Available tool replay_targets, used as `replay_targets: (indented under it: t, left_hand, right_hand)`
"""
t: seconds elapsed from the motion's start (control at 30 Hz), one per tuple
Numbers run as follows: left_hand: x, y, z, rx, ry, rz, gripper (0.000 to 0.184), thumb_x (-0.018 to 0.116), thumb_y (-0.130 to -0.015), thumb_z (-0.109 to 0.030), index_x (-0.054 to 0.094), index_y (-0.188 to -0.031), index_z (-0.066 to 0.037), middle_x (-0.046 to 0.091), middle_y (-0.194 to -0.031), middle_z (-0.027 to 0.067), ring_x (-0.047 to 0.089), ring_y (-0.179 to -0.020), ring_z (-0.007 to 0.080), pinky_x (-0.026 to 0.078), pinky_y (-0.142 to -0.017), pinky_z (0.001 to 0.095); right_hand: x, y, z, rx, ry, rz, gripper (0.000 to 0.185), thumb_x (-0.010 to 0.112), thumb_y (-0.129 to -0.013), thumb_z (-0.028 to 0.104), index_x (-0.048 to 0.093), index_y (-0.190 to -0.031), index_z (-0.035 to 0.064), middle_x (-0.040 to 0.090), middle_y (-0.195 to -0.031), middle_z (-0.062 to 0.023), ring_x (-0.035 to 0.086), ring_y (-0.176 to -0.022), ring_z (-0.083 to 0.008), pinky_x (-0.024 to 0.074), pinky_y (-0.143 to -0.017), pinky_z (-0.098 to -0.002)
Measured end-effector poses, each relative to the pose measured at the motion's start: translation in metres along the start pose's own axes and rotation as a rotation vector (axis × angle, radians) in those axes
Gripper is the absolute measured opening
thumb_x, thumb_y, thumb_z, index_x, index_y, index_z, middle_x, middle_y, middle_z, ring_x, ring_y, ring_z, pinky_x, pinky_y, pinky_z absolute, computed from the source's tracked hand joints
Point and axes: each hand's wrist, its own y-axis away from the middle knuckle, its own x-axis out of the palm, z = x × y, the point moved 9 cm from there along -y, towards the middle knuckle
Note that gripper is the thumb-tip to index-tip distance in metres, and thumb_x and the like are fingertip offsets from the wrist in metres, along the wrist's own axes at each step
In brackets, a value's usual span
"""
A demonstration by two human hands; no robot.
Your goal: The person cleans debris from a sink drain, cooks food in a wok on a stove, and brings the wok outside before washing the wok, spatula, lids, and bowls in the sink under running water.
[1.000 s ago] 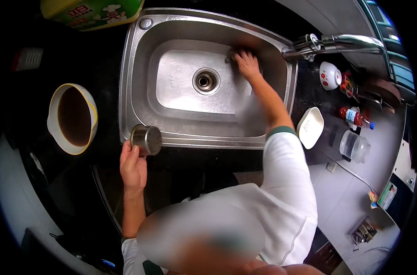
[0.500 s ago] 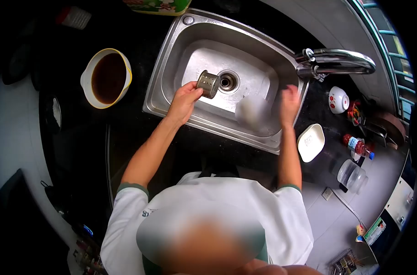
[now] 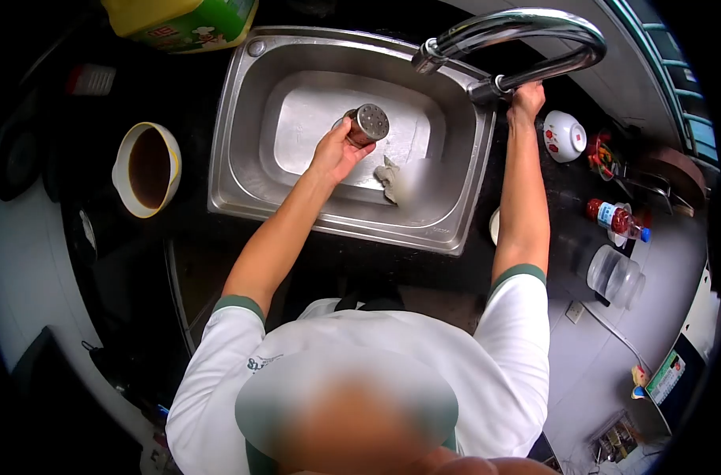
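My left hand (image 3: 340, 152) is closed around a metal sink strainer (image 3: 370, 121), a small cup with holes in its base. It holds the strainer tilted over the basin of the stainless steel sink (image 3: 245, 146). My right hand (image 3: 525, 104) reaches to the base of the chrome tap (image 3: 554, 73) at the sink's right end. Its fingers look closed on the tap there, though the spout partly hides them. A crumpled pale cloth (image 3: 388, 180) lies in the basin below the strainer, partly blurred.
A yellow-rimmed bowl of brown liquid (image 3: 153, 170) stands left of the sink. A yellow and green container (image 3: 194, 24) is at the back left. On the right are a flowered bowl (image 3: 565, 136), a red bottle (image 3: 614, 218) and a clear jar (image 3: 614, 275).
My right hand has moved from the sink's right side up to the tap. The left hand has turned the strainer so its holed base faces up. The view has shifted.
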Motion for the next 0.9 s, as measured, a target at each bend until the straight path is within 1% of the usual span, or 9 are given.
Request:
replay_targets:
  t: [0.37, 0.43, 0.47, 0.53, 0.6, 0.63, 0.8, 0.87, 0.9]
  left_hand:
    - [-0.006, -0.021, 0.025, -0.075, 0.168, -0.062, 0.023, 0.044, -0.09, -0.021, 0.049, -0.105, -0.004, 0.051, -0.109, 0.011, 0.051, -0.098, 0.025, 0.043, -0.083, 0.0418]
    - [-0.009, -0.025, 0.011, 0.088, -0.744, -0.012, 0.02, 0.052, -0.085, -0.018, 0.057, -0.096, -0.002, 0.049, -0.112, 0.0117, 0.047, -0.101, 0.0266, 0.041, -0.084, 0.0385]
    - [-0.013, -0.023, 0.009, 0.089, -0.743, -0.014, 0.02, 0.052, -0.085, -0.018, 0.057, -0.096, -0.002, 0.049, -0.112, 0.0117, 0.047, -0.101, 0.0266, 0.041, -0.084, 0.0385]
    - [0.033, 0.014, -0.03, 0.894, -1.817, -0.099, 0.012, 0.06, -0.075, -0.013, 0.064, -0.084, -0.006, 0.049, -0.112, 0.0112, 0.044, -0.103, 0.0296, 0.039, -0.084, 0.0384]
    - [0.038, 0.021, -0.034, 0.942, -1.842, -0.182, 0.01, 0.06, -0.071, -0.01, 0.065, -0.079, -0.013, 0.048, -0.109, 0.007, 0.037, -0.11, 0.0284, 0.036, -0.085, 0.0409]
    - [0.046, 0.023, -0.032, 1.018, -1.897, -0.129, 0.01, 0.06, -0.072, -0.01, 0.065, -0.08, -0.013, 0.047, -0.112, 0.0076, 0.037, -0.11, 0.0295, 0.037, -0.084, 0.0399]
    - [0.042, 0.018, -0.033, 1.037, -1.787, 0.003, 0.011, 0.059, -0.073, -0.01, 0.064, -0.083, -0.01, 0.05, -0.11, 0.0093, 0.047, -0.101, 0.0303, 0.041, -0.08, 0.0361]
    - [0.03, 0.008, -0.041, 0.694, -1.525, 0.122, 0.014, 0.059, -0.076, -0.008, 0.062, -0.089, -0.002, 0.055, -0.098, 0.0118, 0.055, -0.086, 0.0244, 0.043, -0.074, 0.0286]
    - [0.027, 0.007, -0.042, 0.74, -1.467, 0.158, 0.015, 0.058, -0.076, -0.012, 0.062, -0.088, -0.004, 0.06, -0.086, 0.0099, 0.058, -0.079, 0.0273, 0.046, -0.07, 0.0297]
  right_hand:
    - [-0.007, 0.004, -0.011, 0.128, -0.172, -0.05, 0.015, 0.044, -0.086, 0.015, 0.049, -0.082, 0.0011, 0.053, -0.074, -0.0046, 0.049, -0.062, -0.0106, 0.0412, -0.055, -0.0249]
    - [-0.006, 0.02, -0.004, 0.142, -0.161, -0.065, 0.016, 0.045, -0.086, 0.015, 0.049, -0.088, -0.0006, 0.053, -0.08, -0.005, 0.05, -0.067, -0.0112, 0.0415, -0.06, -0.025]
    - [-0.007, 0.029, 0.0, 0.157, -0.15, -0.082, 0.019, 0.046, -0.086, 0.015, 0.049, -0.094, -0.0024, 0.053, -0.085, -0.0054, 0.05, -0.072, -0.0118, 0.0418, -0.065, -0.0251]
    - [-0.015, 0.061, 0.003, 0.064, -0.072, -0.117, 0.028, 0.05, -0.084, 0.012, 0.046, -0.106, -0.0051, 0.052, -0.092, -0.006, 0.05, -0.079, -0.0134, 0.0399, -0.074, -0.0255]
    - [-0.004, 0.104, -0.002, 0.048, 0.049, -0.049, 0.032, 0.051, -0.082, 0.01, 0.045, -0.112, -0.0027, 0.053, -0.099, -0.006, 0.049, -0.081, -0.0124, 0.0398, -0.071, -0.0236]
    - [0.008, 0.133, -0.011, 0.275, 0.054, 0.006, 0.032, 0.054, -0.083, 0.017, 0.048, -0.113, 0.0083, 0.051, -0.105, 0.0006, 0.047, -0.08, -0.0074, 0.037, -0.061, -0.0211]
    - [0.06, 0.205, -0.069, 0.658, 0.285, 0.574, 0.038, 0.057, -0.079, 0.024, 0.051, -0.114, 0.0093, 0.058, -0.097, -0.0053, 0.056, -0.089, -0.0168, 0.0444, -0.072, -0.0328]
    - [0.069, 0.219, -0.093, 0.223, 0.844, 0.94, 0.041, 0.058, -0.077, 0.025, 0.051, -0.115, 0.0106, 0.058, -0.103, -0.0133, 0.056, -0.094, -0.031, 0.0455, -0.077, -0.0383]
    - [0.067, 0.236, -0.119, 0.256, 0.951, 1.079, 0.045, 0.059, -0.076, 0.026, 0.049, -0.117, 0.0115, 0.056, -0.106, -0.0161, 0.053, -0.098, -0.035, 0.0433, -0.082, -0.0403]
